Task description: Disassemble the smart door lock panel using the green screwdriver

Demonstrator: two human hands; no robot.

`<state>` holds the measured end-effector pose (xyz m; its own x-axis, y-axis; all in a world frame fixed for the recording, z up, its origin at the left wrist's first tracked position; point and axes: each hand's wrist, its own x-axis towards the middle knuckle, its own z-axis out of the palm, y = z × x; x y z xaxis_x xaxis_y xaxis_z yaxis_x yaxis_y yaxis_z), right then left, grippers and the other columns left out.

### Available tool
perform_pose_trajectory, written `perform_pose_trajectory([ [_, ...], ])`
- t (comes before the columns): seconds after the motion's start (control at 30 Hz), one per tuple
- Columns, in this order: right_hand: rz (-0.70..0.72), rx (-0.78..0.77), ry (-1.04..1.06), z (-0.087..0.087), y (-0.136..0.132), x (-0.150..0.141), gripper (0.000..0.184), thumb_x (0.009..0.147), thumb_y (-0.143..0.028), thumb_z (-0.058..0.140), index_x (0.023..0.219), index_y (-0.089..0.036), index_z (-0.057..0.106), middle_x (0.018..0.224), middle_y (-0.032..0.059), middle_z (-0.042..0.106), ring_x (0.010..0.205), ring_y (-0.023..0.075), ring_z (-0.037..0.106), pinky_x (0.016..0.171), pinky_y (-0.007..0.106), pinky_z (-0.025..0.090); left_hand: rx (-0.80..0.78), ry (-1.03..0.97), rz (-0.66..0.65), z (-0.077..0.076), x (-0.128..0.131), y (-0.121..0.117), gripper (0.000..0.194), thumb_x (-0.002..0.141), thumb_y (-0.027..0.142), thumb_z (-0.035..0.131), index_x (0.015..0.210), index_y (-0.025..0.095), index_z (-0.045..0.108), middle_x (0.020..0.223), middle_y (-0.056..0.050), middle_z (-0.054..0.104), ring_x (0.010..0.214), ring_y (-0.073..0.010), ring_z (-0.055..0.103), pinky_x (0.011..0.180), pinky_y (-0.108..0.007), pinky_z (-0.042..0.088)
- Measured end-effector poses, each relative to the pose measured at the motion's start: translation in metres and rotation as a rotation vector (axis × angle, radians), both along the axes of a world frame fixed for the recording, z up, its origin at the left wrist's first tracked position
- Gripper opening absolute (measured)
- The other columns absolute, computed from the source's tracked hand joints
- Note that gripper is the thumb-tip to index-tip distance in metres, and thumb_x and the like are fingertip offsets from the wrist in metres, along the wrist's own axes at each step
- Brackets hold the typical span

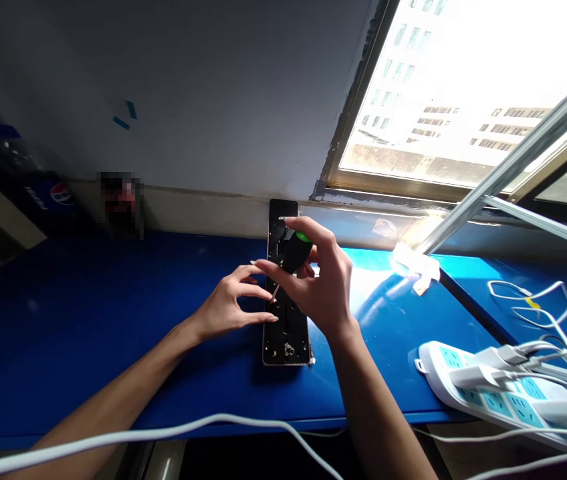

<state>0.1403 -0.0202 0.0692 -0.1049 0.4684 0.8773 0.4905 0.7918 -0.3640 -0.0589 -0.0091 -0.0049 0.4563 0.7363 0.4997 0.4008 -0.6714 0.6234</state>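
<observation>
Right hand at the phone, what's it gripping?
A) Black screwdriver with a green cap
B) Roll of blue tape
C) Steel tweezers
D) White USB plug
A: the right hand is wrapped around the black screwdriver, whose green cap shows at the top of the handle and whose thin shaft angles down toward the phone frame.

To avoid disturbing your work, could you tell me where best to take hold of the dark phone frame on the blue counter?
Probably by the long edges of the phone frame at its near end, coming from the front: it lies flat and that end looks free, while the left hand and right hand crowd the upper part.
</observation>
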Motion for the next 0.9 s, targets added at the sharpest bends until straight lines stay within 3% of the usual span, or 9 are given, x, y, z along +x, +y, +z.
perform_pose_trajectory([
  [0.27,-0.259,0.075,0.014,-0.002,-0.004,-0.013,0.058,0.08,-0.04,0.089,0.124,-0.028,0.052,0.094,-0.0006,0.071,0.07,0.0148,0.067,0.055,0.026,0.053,-0.039,-0.027,-0.031,0.004,0.001,-0.001,0.03,0.075,0.044,0.092,0.096,0.023,0.084,0.136,-0.01,0.066,0.124,-0.0327,0.065,0.106,-0.046,0.056],
  [0.33,-0.195,0.061,-0.042,0.001,-0.007,-0.012,0.054,0.084,-0.037,0.086,0.124,-0.028,0.052,0.092,-0.0012,0.069,0.07,0.014,0.066,0.054,0.025,0.051,-0.054,-0.023,-0.024,0.005,0.001,-0.001,0.033,0.075,0.046,0.092,0.097,0.023,0.084,0.133,-0.01,0.068,0.123,-0.0332,0.066,0.108,-0.047,0.055],
  [0.43,0.051,0.031,-0.198,0.011,-0.011,-0.007,0.041,0.091,-0.031,0.077,0.125,-0.028,0.054,0.098,-0.0007,0.068,0.076,0.0123,0.066,0.063,0.023,0.054,-0.114,-0.024,0.009,0.007,0.002,-0.002,0.049,0.072,0.048,0.093,0.112,0.023,0.08,0.131,-0.01,0.069,0.12,-0.0333,0.067,0.109,-0.05,0.056],
  [0.53,0.192,-0.067,-0.274,0.02,-0.014,-0.001,0.042,0.094,-0.022,0.072,0.131,-0.029,0.053,0.105,-0.0005,0.07,0.081,0.0115,0.067,0.071,0.023,0.057,-0.157,-0.022,0.037,0.008,0.003,-0.003,0.06,0.071,0.05,0.093,0.122,0.025,0.076,0.14,-0.01,0.064,0.123,-0.0346,0.066,0.11,-0.052,0.055],
  [0.6,0.206,-0.138,-0.271,0.022,-0.014,0.0,0.05,0.094,-0.017,0.068,0.139,-0.029,0.048,0.104,-0.001,0.07,0.079,0.0111,0.068,0.068,0.022,0.057,-0.16,-0.011,0.028,0.007,0.003,-0.003,0.055,0.072,0.051,0.092,0.118,0.026,0.077,0.147,-0.009,0.058,0.129,-0.036,0.062,0.113,-0.053,0.054],
  [0.7,0.121,-0.161,-0.205,0.017,-0.011,-0.002,0.059,0.092,-0.016,0.069,0.142,-0.029,0.042,0.101,-0.0008,0.071,0.074,0.0129,0.068,0.062,0.025,0.056,-0.17,0.004,0.013,0.006,0.002,-0.002,0.05,0.073,0.052,0.091,0.113,0.025,0.079,0.153,-0.009,0.052,0.135,-0.0374,0.058,0.116,-0.053,0.051],
  [0.8,0.041,-0.137,-0.146,0.013,-0.007,-0.003,0.056,0.088,-0.02,0.078,0.133,-0.029,0.046,0.105,0.0008,0.073,0.077,0.0156,0.07,0.062,0.028,0.057,-0.174,0.013,0.013,0.006,0.001,-0.002,0.05,0.072,0.054,0.091,0.112,0.026,0.079,0.152,-0.009,0.051,0.138,-0.0375,0.056,0.118,-0.053,0.05],
  [0.9,0.084,-0.127,-0.138,0.016,-0.008,-0.001,0.047,0.088,-0.017,0.077,0.126,-0.028,0.052,0.112,0.0021,0.073,0.085,0.0158,0.071,0.069,0.029,0.059,-0.176,0.01,0.008,0.007,0.001,-0.003,0.049,0.073,0.053,0.091,0.112,0.026,0.079,0.151,-0.008,0.051,0.137,-0.0368,0.056,0.118,-0.053,0.05],
])
